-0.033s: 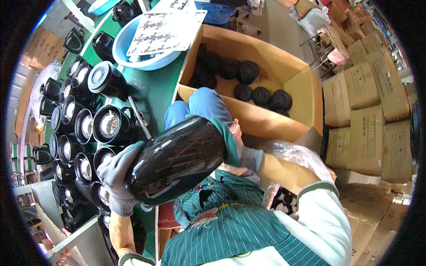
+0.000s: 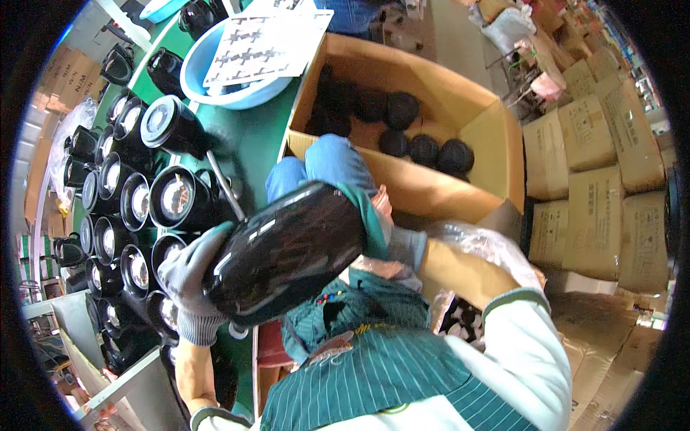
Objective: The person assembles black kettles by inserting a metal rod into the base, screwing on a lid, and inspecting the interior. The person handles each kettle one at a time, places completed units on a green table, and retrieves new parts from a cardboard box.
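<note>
Left grip (image 2: 188, 284) still clasps glossy black kettle body (image 2: 287, 251); nothing shifted.

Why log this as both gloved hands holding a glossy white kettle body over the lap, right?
Not white. The head view shows the kettle body is glossy black. The rest stands: the gloved left hand and right hand hold it over the lap.
</note>
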The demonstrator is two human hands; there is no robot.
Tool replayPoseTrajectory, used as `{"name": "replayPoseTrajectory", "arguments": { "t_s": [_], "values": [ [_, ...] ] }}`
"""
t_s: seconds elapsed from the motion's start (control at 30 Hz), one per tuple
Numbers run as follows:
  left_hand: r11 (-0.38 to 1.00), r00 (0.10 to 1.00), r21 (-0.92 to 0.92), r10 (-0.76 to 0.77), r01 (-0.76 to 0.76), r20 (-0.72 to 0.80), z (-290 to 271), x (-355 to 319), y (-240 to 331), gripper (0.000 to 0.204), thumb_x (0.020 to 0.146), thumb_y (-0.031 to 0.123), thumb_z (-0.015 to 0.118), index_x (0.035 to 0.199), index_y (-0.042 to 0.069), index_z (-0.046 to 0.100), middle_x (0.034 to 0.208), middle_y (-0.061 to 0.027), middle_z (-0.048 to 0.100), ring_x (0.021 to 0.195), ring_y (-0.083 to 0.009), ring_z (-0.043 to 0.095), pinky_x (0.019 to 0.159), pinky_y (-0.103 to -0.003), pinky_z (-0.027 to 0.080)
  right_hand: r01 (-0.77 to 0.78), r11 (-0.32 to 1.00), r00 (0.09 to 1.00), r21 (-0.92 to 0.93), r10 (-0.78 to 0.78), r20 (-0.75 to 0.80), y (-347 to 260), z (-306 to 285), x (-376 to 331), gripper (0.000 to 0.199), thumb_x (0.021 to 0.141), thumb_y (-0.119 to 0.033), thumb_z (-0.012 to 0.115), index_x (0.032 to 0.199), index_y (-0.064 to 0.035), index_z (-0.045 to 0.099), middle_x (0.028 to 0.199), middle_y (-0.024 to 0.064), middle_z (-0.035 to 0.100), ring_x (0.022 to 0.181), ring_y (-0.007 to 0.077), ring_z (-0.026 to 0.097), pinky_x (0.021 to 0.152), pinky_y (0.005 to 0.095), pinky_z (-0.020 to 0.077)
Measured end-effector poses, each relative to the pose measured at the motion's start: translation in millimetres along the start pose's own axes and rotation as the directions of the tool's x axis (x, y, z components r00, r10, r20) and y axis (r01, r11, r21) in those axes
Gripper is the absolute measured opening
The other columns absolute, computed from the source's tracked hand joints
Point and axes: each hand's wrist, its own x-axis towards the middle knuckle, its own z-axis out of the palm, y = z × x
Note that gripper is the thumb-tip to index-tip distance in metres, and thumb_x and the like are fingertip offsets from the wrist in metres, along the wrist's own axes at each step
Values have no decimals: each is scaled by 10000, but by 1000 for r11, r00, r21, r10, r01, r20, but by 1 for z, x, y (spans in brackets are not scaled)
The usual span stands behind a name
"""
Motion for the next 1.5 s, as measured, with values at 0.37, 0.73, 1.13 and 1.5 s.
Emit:
{"name": "replayPoseTrajectory", "arguments": {
  "t_s": [0.37, 0.73, 1.13, 1.5],
  "values": [
    [-181, 685, -855, -529, 485, 501, 112, -105, -57, 448, 933, 249, 670, 1286, -28, 663, 1226, -163, 717, 1127, -281, 692, 1018, -385, 531, 538, 381, 816, -752, -460, 351, -27, 4, -13, 1202, 760, -701, 721, 1632, -37, 228, 1561, 307, 328, 1402, 494, 393, 1180, 553, 319],
    [-360, 682, -774, -370, 521, 631, 124, -120, -31, 560, 966, 391, 579, 1334, -29, 614, 1286, -167, 682, 1184, -291, 652, 1072, -403, 483, 692, 357, 703, -627, -531, 474, -70, 24, 5, 1052, 728, -733, 694, 1549, -120, 457, 1500, 248, 406, 1326, 468, 426, 1095, 593, 357],
    [-149, 593, -917, -722, 370, 357, 54, -153, -57, 697, 1001, 546, 480, 1387, -30, 561, 1350, -173, 644, 1247, -301, 610, 1132, -422, 431, 617, 609, 762, -499, -620, 186, -26, 21, -4, 898, 907, -624, 507, 1498, 44, 410, 1408, 266, 457, 1293, 429, 460, 1125, 512, 349],
    [-154, 648, -883, -625, 444, 435, 38, -116, -39, 840, 1034, 691, 356, 1429, -31, 517, 1402, -180, 613, 1295, -311, 579, 1177, -438, 393, 207, 968, 976, 144, -195, -96, 39, 15, -21, 631, 1074, -409, 439, 1540, 10, 361, 1482, 161, 469, 1362, 247, 465, 1162, 387, 344]
  ]
}}
